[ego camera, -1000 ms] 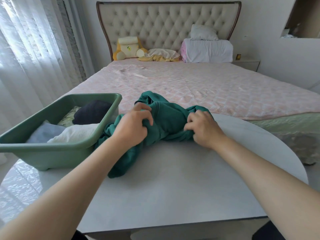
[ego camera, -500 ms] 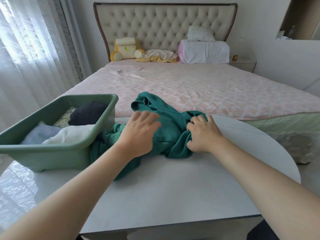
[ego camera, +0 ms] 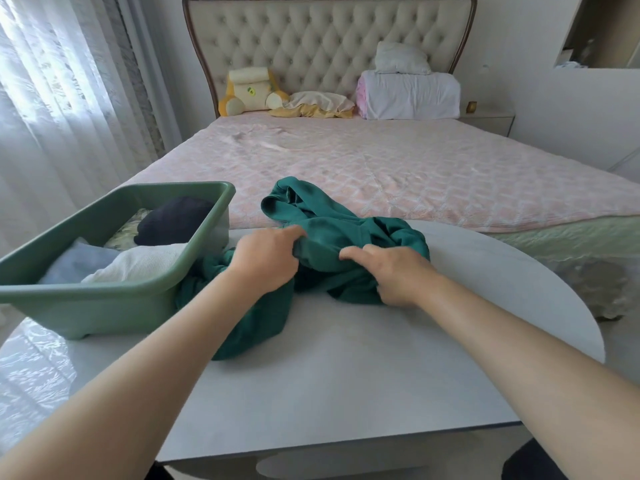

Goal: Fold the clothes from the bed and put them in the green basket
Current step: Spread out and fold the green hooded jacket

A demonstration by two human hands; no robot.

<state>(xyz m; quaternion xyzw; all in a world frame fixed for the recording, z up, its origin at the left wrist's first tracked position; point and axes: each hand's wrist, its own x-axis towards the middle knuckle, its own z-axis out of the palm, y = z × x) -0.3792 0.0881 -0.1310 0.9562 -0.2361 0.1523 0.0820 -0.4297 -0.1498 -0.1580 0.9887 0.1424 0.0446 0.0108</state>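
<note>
Head view: green garment is on the table, still a crumpled bunch, not folded.

- It sits at the table's far edge, left of centre. One lump rises at the far edge against the bed.
- A loose tail runs back toward the near side, under the left forearm. It looks to be touching the right wall of the green basket.
- Left hand: fingers curled, pinching a fold on the bunch's left side.
- Right hand: fingers laid over the right part of the bunch, thumb tucked under the cloth. I read that as a grasp too.
- The hands are near each other, both on the middle of the bunch, with slack cloth on either side.
- Basket is at the table's left edge, far-left corner. It already holds a dark piece, a white piece and a pale blue piece.

Key relation: the garment's long axis runs roughly left-right along the far edge, with the tail kinked toward the near-left. My guess is the next step is pulling the hands apart along that axis to spread it flat. There is bare table on the near and right sides for that. The left hand is nearer the basket, so the drop-off will probably go left. One risk is the tail snagging on the basket's wall during the spread.
</note>
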